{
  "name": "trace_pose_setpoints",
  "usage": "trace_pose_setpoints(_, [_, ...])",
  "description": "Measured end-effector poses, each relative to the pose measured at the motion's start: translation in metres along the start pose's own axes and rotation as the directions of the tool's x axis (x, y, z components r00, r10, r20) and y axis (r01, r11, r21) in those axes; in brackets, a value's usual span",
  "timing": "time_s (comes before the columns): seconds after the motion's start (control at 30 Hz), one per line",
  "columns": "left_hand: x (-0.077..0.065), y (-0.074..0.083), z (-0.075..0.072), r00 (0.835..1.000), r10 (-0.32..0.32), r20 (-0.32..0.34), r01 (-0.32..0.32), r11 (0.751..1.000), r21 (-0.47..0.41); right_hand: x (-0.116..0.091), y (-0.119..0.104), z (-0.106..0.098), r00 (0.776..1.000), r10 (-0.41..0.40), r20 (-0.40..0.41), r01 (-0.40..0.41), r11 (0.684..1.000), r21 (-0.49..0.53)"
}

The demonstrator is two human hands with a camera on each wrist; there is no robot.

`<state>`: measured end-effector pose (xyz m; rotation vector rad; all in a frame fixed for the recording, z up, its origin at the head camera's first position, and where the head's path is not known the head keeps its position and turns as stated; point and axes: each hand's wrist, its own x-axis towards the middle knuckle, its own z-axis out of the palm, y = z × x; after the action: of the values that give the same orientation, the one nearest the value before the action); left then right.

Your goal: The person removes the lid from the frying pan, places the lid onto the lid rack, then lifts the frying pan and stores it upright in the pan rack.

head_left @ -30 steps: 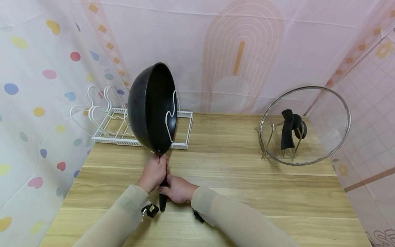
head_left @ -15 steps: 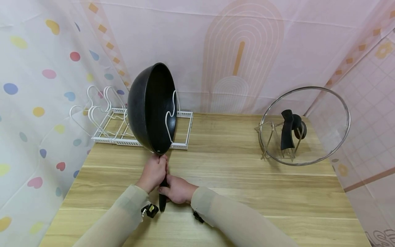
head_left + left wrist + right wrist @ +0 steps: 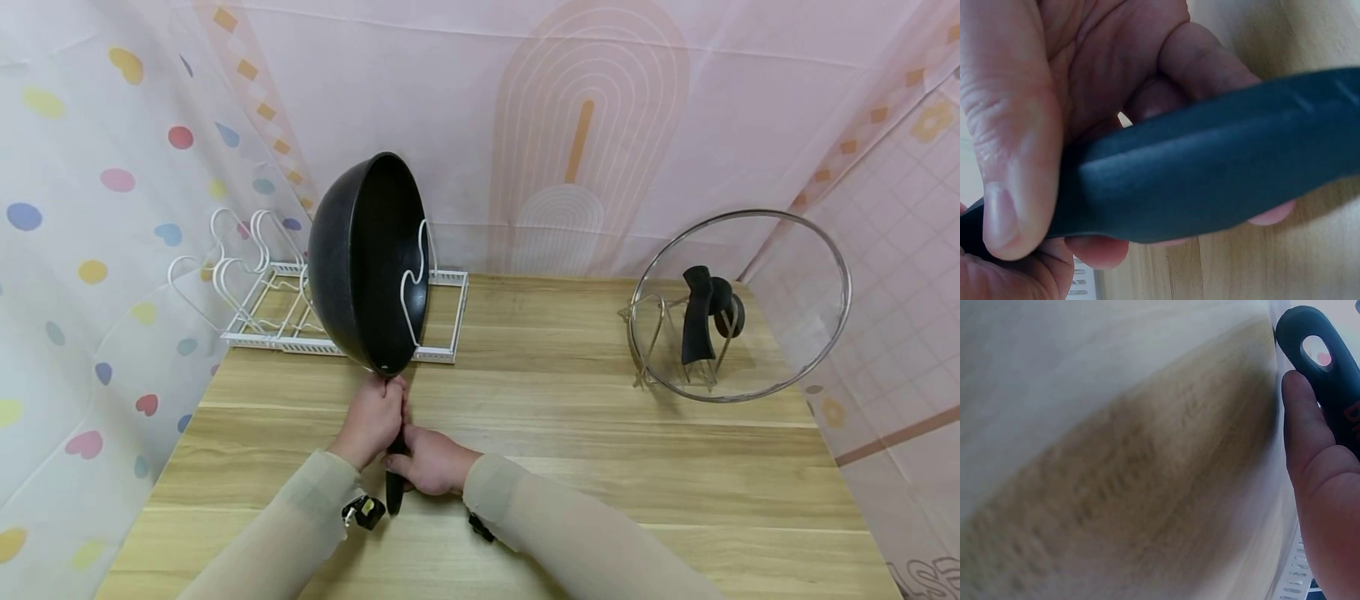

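Note:
A deep black wok stands tipped on its side in a white wire rack, its hollow facing right. Its handle comes forward over the wooden table. My left hand grips that handle close under the wok's rim. Just nearer to me, my right hand holds it too, thumb lying across the top. The holed handle end sticks out past the right thumb in the right wrist view. Parts of the handle are hidden under the fingers.
White wire dividers of the rack rise left of the wok. At the right, a glass lid with a metal rim and black handle leans on a small wire stand. Patterned curtains hang behind the wooden table.

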<state>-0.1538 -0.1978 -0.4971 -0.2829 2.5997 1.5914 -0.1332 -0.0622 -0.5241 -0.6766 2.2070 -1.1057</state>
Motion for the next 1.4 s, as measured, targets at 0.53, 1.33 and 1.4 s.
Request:
trace_pose_setpoints(0.53, [-0.0013, 0.0022, -0.0011, 0.998, -0.044, 0.035, 0.047, 0.994, -0.094, 0.0004, -0.0001, -0.0019, 1.0, -0.015, -0.019, 0.013, 0.994, -0.113])
trace_pose_setpoints(1.33, [-0.0021, 0.0015, -0.0044, 0.998, -0.037, 0.06, 0.041, 0.997, -0.068, 0.0002, 0.0007, -0.0037, 1.0, -0.015, -0.023, 0.012, 0.994, -0.107])
trace_pose_setpoints(1.4, [-0.0022, 0.001, -0.0049, 0.998, -0.022, 0.054, 0.024, 0.999, -0.036, 0.0002, 0.0008, -0.0037, 1.0, -0.015, -0.026, 0.012, 0.994, -0.108])
